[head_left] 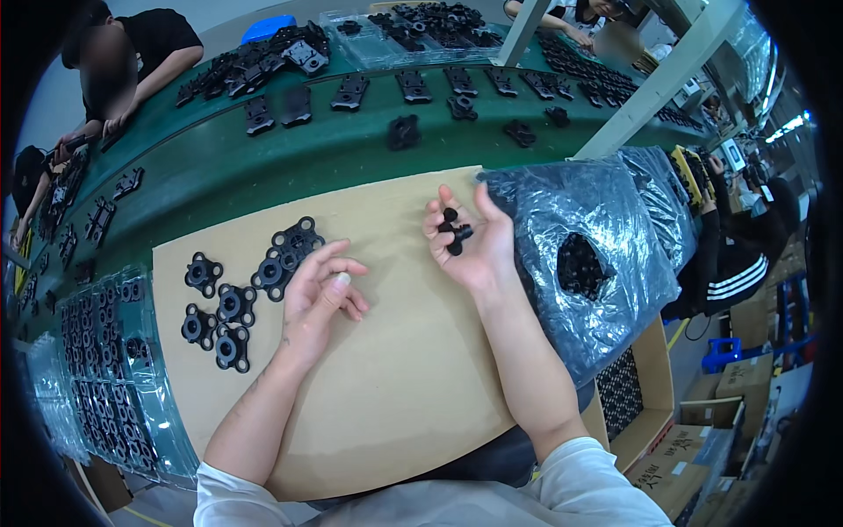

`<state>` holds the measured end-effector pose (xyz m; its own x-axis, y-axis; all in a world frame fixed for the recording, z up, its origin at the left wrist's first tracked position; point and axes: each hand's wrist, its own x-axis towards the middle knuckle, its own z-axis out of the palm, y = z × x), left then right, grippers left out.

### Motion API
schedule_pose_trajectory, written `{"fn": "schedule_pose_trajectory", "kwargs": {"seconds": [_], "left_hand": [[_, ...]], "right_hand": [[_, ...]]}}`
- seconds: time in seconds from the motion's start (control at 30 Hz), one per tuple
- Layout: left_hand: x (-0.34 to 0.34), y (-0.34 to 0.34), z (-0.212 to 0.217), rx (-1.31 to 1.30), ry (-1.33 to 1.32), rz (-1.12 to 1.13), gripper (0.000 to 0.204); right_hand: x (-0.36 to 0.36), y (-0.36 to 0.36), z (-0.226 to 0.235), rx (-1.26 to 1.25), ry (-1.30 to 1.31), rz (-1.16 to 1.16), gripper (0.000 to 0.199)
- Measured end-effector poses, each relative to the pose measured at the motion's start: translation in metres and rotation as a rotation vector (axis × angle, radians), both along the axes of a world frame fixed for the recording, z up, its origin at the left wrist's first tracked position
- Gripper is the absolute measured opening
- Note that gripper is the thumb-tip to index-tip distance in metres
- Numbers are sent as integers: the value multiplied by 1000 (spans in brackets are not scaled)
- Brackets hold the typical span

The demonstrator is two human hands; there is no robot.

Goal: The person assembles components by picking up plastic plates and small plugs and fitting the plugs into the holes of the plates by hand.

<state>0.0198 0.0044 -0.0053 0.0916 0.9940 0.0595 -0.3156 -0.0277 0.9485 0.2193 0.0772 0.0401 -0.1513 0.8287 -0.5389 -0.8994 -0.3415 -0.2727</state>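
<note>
Palm up, my right hand (485, 244) cradles several small black plug-like pieces (461, 233), its fingers half curled. My left hand (318, 294) is held above the brown cardboard sheet (395, 386), fingers apart and loosely bent, with nothing visible in it. Just left of it, on the cardboard, lie several black three-lobed parts with round centres. The nearest, a three-lobed part (268, 279), touches or overlaps a larger black lobed part (299, 235) behind it. Another three-lobed part (204, 274) rests alone toward the left edge.
A torn clear plastic bag (544, 215) of small black pieces sits right of my right forearm. Beyond the cardboard runs a green conveyor belt (211, 167) carrying black parts. Clear trays (158, 386) of black parts stand at left. Several people work around; a pale post (650, 92) rises at right.
</note>
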Motion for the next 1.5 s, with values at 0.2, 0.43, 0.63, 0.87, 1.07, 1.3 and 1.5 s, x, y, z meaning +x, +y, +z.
{"fn": "schedule_pose_trajectory", "kwargs": {"seconds": [0.2,0.43,0.63,0.87,1.07,1.3,1.5], "left_hand": [[1,2,-1,-79,-8,-114,34],[-1,0,-2,-74,0,-87,32],[1,2,2,-71,-21,-100,32],[-4,-2,-1,-76,-23,-104,30],[-1,1,1,-87,-46,-134,29],[-3,1,2,-89,-45,-130,28],[-1,1,1,-91,-65,-144,28]], "right_hand": [[25,9,-63,623,586,443,21],[17,0,-38,389,270,350,27],[13,-5,-22,322,63,347,32],[3,-7,-22,315,-8,431,33],[10,-4,-38,335,-97,381,32],[6,-4,-31,286,-64,360,35],[20,-13,8,839,131,673,43]]}}
